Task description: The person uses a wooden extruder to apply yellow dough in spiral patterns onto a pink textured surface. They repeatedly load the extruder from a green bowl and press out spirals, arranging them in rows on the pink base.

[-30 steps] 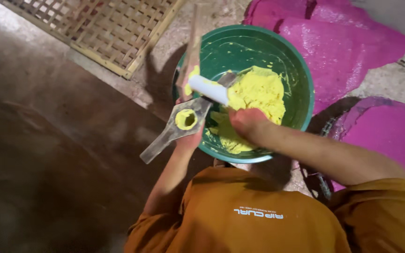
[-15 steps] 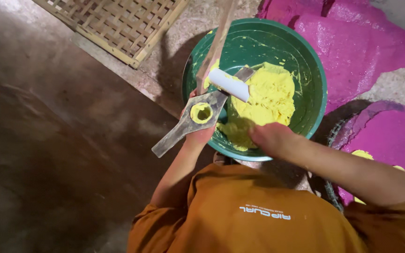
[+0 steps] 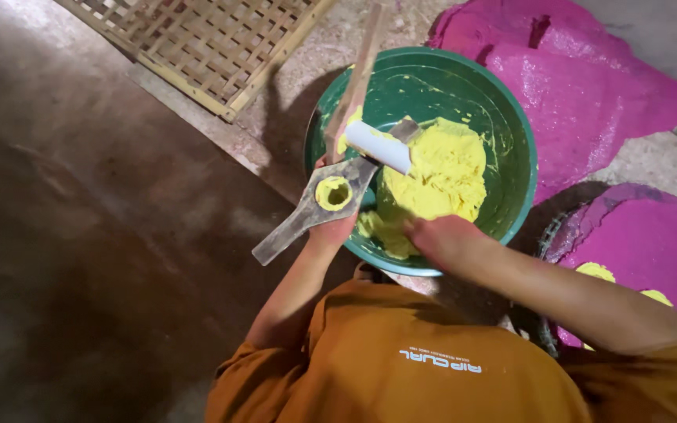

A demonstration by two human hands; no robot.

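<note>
The left hand (image 3: pixel 331 227) is holding the dough-filled paddle mould (image 3: pixel 319 205) at the green basin (image 3: pixel 511 125) rim, while the right hand (image 3: pixel 440 237), having drawn back from the yellow dough (image 3: pixel 440 172), is resting there, its fingers hidden.

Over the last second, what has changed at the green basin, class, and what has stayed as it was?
The right hand slid from the middle of the yellow dough toward the near rim of the green basin. The left hand kept gripping the grey press tool, its round hole still filled with dough.
</note>
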